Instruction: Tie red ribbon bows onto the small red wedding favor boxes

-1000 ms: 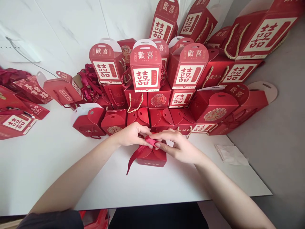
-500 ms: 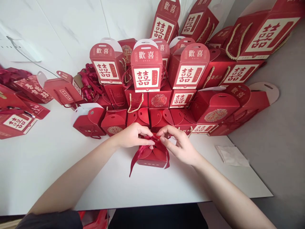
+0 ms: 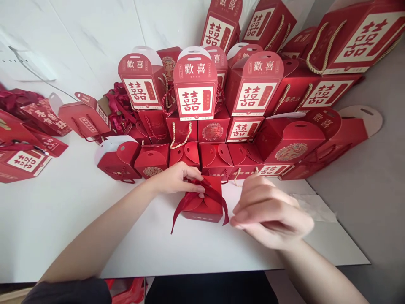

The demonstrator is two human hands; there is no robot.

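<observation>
A small red gift box (image 3: 207, 216) with folded petal flaps stands on the table in front of me. Dark red ribbon (image 3: 218, 197) runs across its top, one tail hanging off to the left and another down the right side. My left hand (image 3: 180, 180) pinches the ribbon at the top of the box between thumb and fingers. Off to the right of the box, my right hand (image 3: 272, 211) is raised with curled fingers, somewhat blurred. Its fingertips are close to the right ribbon tail but look apart from it, and nothing shows in them.
Rows of red gift boxes (image 3: 196, 93) with rope handles are stacked behind against the wall. More boxes (image 3: 25, 162) and a heap of ribbons (image 3: 118, 107) lie to the left. A white tissue (image 3: 316, 207) lies at the right on the white table (image 3: 136, 249).
My right hand has left the ribbon at the top of the box and moved right, nearer the camera. My left hand stays on the ribbon.
</observation>
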